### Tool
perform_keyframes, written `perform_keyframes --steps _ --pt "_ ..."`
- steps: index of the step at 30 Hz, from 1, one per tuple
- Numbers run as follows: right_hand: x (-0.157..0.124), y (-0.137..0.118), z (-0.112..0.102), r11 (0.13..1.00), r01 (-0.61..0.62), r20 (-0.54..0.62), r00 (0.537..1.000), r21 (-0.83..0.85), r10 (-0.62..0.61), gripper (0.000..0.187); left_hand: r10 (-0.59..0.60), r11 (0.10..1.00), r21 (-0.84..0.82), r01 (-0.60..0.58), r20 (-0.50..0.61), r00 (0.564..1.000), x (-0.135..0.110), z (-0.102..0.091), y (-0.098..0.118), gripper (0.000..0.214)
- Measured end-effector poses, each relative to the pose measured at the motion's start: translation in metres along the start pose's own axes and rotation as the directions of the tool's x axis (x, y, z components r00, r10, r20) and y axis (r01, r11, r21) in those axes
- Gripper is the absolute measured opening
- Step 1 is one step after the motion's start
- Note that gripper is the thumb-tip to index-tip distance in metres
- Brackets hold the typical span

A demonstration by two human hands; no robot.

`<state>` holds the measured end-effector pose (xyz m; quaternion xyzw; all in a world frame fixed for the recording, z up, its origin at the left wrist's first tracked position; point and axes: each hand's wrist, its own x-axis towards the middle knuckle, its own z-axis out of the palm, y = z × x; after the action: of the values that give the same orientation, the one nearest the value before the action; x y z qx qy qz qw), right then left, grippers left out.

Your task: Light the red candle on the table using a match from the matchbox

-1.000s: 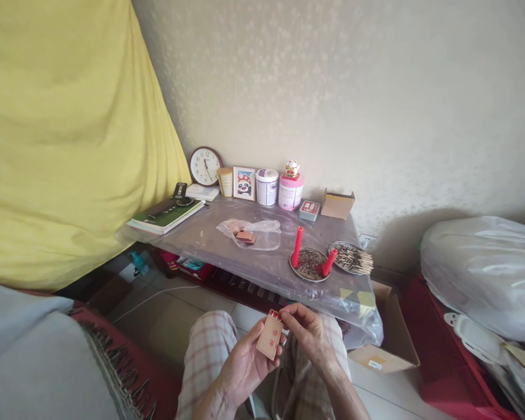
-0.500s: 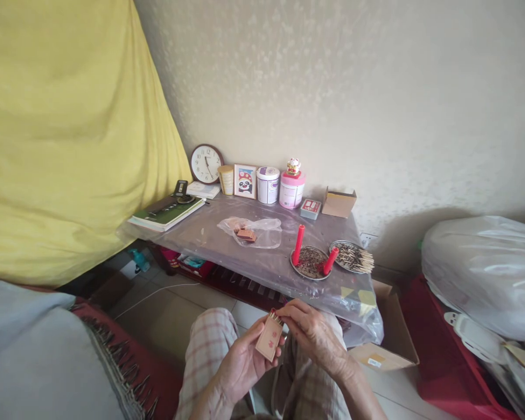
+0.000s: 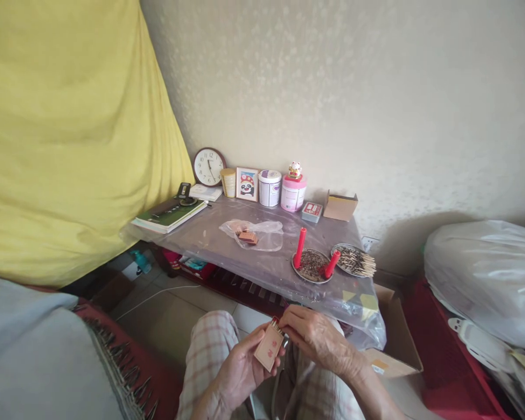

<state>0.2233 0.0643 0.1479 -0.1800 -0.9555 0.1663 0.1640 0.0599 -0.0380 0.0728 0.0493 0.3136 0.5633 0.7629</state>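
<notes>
My left hand (image 3: 245,364) holds a small tan matchbox (image 3: 269,348) with red print, tilted above my lap. The box's tray is partly slid out at the upper end, and several matches (image 3: 276,324) show there. My right hand (image 3: 317,338) has its fingers curled together at that open end, beside the match tips. Whatever its fingertips pinch is hidden. On the table (image 3: 192,224) ahead, a round metal dish (image 3: 312,279) bears an upright red candle (image 3: 300,248) and a leaning red candle (image 3: 332,263). A second dish (image 3: 339,251) holds many burnt matchsticks (image 3: 361,262).
A clear plastic bag (image 3: 269,234) with more matchboxes (image 3: 247,237) lies mid-table. Along the wall stand a clock (image 3: 209,166), a picture frame (image 3: 247,185), tubs (image 3: 270,188) and a card deck (image 3: 312,212). Right of the table sits a cardboard box (image 3: 398,341).
The view has shifted slightly. My right hand's fingers have moved a little at the matchbox's open end, while my left hand keeps holding the box.
</notes>
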Motion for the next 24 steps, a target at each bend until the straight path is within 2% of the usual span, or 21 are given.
perform_keyframes --steps 8,14,19,24 --pt "0.0036 0.0015 -0.0007 0.997 0.047 0.043 0.998 -0.067 -0.045 0.034 -0.029 0.999 -0.019 0.029 -0.006 1.0 -0.0018 0.0017 0.0012 0.021" --pt "0.0044 0.0017 -0.0037 0.999 0.008 0.04 0.999 0.033 -0.009 0.03 -0.027 0.999 -0.044 0.027 0.005 1.0 -0.0019 0.0017 0.0034 0.022" --pt "0.0044 0.0062 -0.0005 0.999 -0.024 0.05 0.998 0.038 0.022 0.03 -0.032 0.999 -0.042 0.033 0.018 0.999 0.0007 0.002 0.0032 0.025" --pt "0.0071 0.0076 0.0001 0.999 0.007 0.06 0.998 0.048 -0.01 0.03 -0.036 0.999 -0.029 0.037 0.03 0.999 0.0004 0.0016 0.0018 0.023"
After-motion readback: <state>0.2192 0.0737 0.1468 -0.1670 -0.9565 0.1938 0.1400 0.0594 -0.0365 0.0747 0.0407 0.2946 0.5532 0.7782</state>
